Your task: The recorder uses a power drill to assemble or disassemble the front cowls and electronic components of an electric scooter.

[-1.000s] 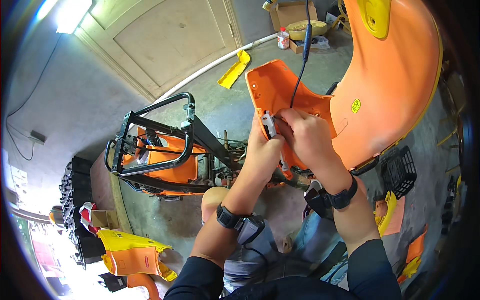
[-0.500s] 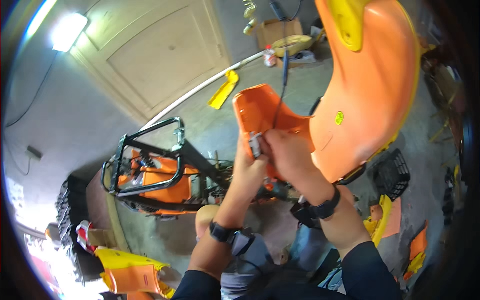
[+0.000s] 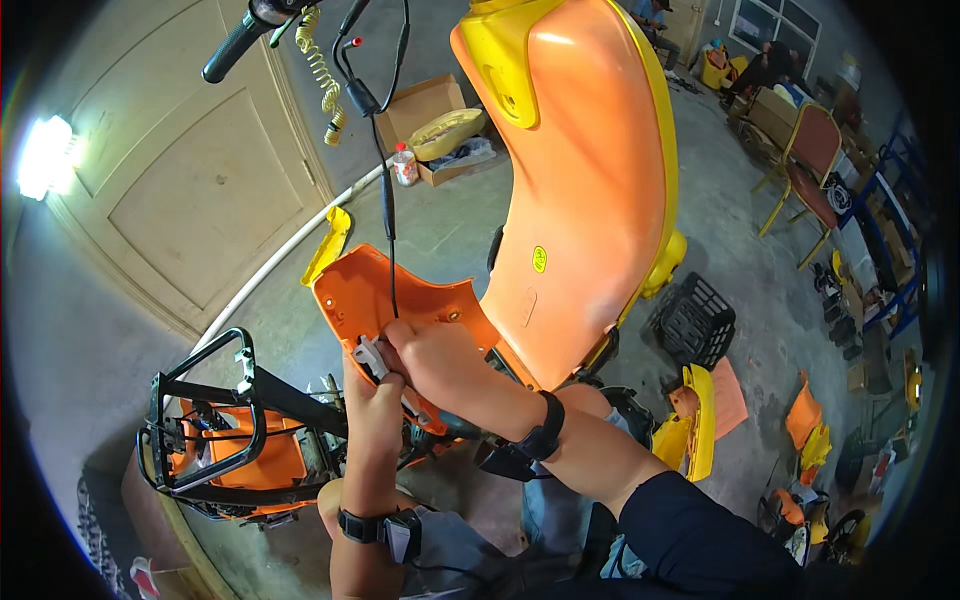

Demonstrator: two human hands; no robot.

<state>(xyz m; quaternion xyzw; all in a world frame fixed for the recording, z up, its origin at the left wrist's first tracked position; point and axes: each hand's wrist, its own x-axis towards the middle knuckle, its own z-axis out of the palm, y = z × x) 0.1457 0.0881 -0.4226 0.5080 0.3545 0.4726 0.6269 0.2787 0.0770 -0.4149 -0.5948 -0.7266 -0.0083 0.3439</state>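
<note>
Grey concrete floor (image 3: 450, 235), white pipe (image 3: 290, 262) lying along it, yellow panel (image 3: 328, 243) beside pipe, open cardboard box (image 3: 425, 105), black plastic crate (image 3: 692, 322), orange panels (image 3: 805, 420) at right.

Grey concrete floor (image 3: 450, 235), beige panelled door (image 3: 190, 190), bright lamp (image 3: 42, 155).

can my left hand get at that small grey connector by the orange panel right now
Probably yes. The left hand is already at the grey connector, fingers touching it beside the orange panel. The right hand crowds in from the right, but nothing lies between.
</note>
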